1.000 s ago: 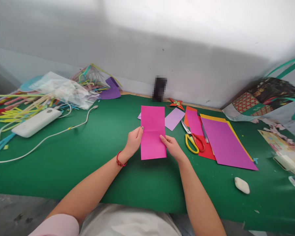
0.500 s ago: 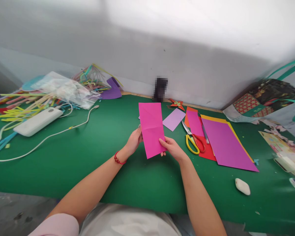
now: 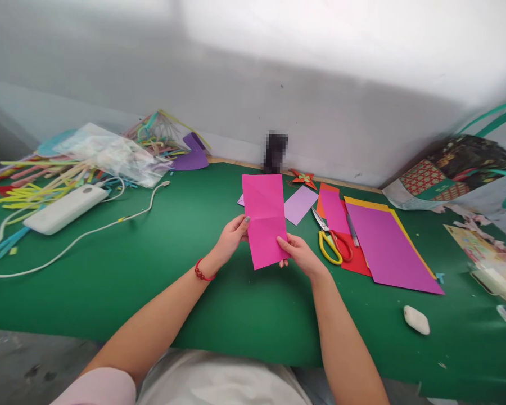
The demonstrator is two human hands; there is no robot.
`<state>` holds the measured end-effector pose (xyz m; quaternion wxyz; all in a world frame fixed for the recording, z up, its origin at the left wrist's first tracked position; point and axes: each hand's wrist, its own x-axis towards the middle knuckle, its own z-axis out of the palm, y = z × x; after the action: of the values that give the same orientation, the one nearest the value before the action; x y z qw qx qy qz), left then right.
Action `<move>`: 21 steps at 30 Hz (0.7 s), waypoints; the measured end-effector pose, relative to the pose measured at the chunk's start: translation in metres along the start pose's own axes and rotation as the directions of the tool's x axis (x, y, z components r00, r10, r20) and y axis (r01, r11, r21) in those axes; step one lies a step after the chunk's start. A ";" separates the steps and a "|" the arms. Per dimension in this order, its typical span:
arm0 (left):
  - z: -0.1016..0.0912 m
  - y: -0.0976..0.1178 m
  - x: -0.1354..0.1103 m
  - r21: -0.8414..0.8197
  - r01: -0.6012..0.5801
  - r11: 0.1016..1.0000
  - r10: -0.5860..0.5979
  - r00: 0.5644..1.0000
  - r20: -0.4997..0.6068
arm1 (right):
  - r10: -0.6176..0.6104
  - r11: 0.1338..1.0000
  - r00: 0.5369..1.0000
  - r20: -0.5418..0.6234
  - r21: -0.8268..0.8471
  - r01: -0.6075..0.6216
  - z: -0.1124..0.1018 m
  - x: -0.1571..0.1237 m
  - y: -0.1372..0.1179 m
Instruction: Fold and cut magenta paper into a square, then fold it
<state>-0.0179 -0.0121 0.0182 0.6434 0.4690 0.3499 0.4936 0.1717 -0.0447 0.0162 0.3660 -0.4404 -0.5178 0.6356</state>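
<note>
A bright pink sheet of paper (image 3: 265, 208) is held up above the green table, with a crease running across its middle. My left hand (image 3: 233, 239) pinches its left edge, the thumb lying at the front. At the lower right edge my right hand (image 3: 297, 253) grips it, thumb in front and fingers behind. Behind the sheet lies a pale lilac paper rectangle (image 3: 301, 205), and a bit of lilac paper also peeks out on the left. To the right are scissors (image 3: 331, 247) with one yellow and one red handle loop.
Purple sheets (image 3: 392, 247) over yellow ones lie at the right, beside red paper (image 3: 354, 264). A white case (image 3: 416, 320) sits nearer. At left are a white power bank (image 3: 67, 208) with its cable and a heap of paper strips (image 3: 37, 174).
The pink sheet has shifted slightly to the right and turned a little. My left thumb now shows on its front face, and my right hand has moved slightly right with it.
</note>
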 end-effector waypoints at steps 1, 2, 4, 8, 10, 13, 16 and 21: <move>0.000 0.000 0.000 0.015 -0.002 1.000 0.002 1.000 0.004 | 0.001 1.000 1.000 -0.005 0.002 -0.001 0.000 0.000 -0.001; 0.000 0.001 0.000 0.036 -0.008 0.999 0.008 1.000 0.010 | 0.003 1.000 1.000 -0.006 0.004 -0.003 0.000 -0.001 -0.002; 0.000 0.004 0.000 0.105 -0.040 0.994 0.038 0.999 0.020 | 0.016 1.000 1.000 0.000 0.014 -0.016 0.000 -0.002 -0.003; -0.003 0.012 -0.001 0.316 -0.125 0.940 0.121 0.992 0.033 | 0.056 0.998 0.998 0.020 0.029 -0.057 0.001 -0.002 -0.002; -0.003 0.014 -0.002 0.399 -0.141 0.906 0.141 0.990 0.028 | 0.052 0.998 0.999 -0.001 0.044 -0.052 0.001 -0.001 -0.001; -0.002 0.014 -0.004 0.473 -0.141 0.870 0.136 0.990 0.046 | -0.023 0.995 0.992 -0.125 0.097 0.035 0.001 0.002 0.002; 0.002 0.010 -0.007 0.550 -0.165 0.818 0.127 0.986 0.107 | -0.082 0.988 0.966 -0.246 0.106 0.111 0.001 0.005 0.003; 0.005 0.006 -0.011 0.678 -0.243 0.694 0.166 0.970 0.178 | -0.140 0.985 0.918 -0.372 0.042 0.167 0.004 0.010 0.004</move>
<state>-0.0179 -0.0235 0.0250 0.3783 0.7365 0.4213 0.3700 0.1644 -0.0380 0.0109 0.5208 -0.4960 -0.4496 0.5298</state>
